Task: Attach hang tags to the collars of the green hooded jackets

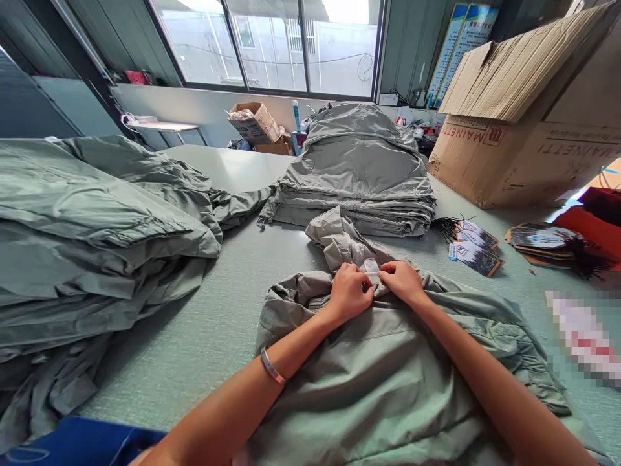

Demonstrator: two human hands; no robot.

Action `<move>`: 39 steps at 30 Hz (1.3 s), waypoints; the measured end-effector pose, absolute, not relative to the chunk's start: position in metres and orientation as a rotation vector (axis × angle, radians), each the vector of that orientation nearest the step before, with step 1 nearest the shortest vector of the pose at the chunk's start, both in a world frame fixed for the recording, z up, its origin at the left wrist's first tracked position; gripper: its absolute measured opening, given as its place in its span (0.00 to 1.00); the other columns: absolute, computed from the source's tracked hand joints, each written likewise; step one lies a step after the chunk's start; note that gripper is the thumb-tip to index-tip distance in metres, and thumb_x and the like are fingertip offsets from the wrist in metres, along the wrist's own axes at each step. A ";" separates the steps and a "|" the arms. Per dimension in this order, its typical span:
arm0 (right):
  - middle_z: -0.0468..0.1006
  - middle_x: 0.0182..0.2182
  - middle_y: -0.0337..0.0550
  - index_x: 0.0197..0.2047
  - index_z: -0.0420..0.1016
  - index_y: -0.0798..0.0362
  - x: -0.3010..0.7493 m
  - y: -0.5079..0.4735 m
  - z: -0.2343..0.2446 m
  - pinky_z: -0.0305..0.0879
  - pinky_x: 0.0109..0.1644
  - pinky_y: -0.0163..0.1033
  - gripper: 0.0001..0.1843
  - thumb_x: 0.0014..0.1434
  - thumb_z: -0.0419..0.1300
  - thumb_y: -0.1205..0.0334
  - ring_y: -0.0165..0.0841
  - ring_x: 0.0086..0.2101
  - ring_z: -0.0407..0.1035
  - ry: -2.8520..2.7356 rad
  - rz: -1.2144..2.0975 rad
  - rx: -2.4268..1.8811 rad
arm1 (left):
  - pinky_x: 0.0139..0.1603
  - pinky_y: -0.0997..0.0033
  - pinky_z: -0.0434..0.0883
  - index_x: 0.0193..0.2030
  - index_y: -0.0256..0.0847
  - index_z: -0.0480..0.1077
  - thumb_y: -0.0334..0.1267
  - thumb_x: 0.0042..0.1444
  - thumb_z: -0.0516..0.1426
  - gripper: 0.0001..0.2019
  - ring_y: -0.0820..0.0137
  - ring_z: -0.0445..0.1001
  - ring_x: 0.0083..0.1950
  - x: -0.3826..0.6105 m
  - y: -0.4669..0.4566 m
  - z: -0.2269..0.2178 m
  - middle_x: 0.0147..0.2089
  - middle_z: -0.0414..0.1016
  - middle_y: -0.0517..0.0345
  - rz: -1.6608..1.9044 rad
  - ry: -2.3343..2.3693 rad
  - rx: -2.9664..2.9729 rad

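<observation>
Soft, light grey-green nylon jacket (383, 388) at front edge of tabletop (165, 382); slippery, floppy, probably best gripped around bunched collar. Left hand (348, 292), right hand (402, 282) close together, pinched narrow on small white tag (371, 266).

A grey-green jacket (383, 382) lies under my left hand (347, 292) and right hand (402, 282). To my left, a strip of bare table (179, 382) gives room until a tall heap of folded garments (97, 220) blocks the way. Ahead, a folded stack (359, 181) stands just past the jacket's bunched top, leaving only a narrow gap. To my right, open table runs up to scattered hang tags (475, 249), with a cardboard carton (514, 149) beyond them.
</observation>
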State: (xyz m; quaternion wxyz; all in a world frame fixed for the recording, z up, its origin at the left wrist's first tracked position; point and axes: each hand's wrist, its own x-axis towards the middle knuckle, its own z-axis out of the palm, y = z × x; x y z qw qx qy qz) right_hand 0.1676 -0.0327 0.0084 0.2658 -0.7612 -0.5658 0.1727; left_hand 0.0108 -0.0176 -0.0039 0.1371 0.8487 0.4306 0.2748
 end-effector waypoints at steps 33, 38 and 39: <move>0.83 0.41 0.42 0.41 0.81 0.48 0.177 -0.129 0.003 0.73 0.51 0.43 0.10 0.55 0.63 0.61 0.37 0.43 0.77 -1.229 0.876 -1.211 | 0.45 0.62 0.69 0.26 0.39 0.75 0.25 0.45 0.59 0.06 0.64 0.66 0.42 0.015 -0.019 -0.003 0.33 0.71 0.54 0.915 0.992 2.410; 0.83 0.42 0.42 0.42 0.80 0.49 0.175 -0.126 -0.003 0.74 0.51 0.43 0.12 0.52 0.67 0.63 0.36 0.42 0.78 -1.118 0.989 -1.116 | 0.45 0.63 0.68 0.26 0.39 0.74 0.25 0.45 0.58 0.06 0.64 0.66 0.42 0.015 -0.017 -0.002 0.32 0.70 0.55 0.914 0.978 2.411; 0.83 0.42 0.42 0.42 0.80 0.50 0.175 -0.125 -0.004 0.75 0.51 0.43 0.12 0.52 0.67 0.63 0.36 0.42 0.78 -1.113 0.993 -1.115 | 0.45 0.63 0.68 0.26 0.39 0.74 0.25 0.45 0.58 0.06 0.65 0.66 0.42 0.015 -0.017 -0.001 0.32 0.70 0.55 0.909 0.978 2.412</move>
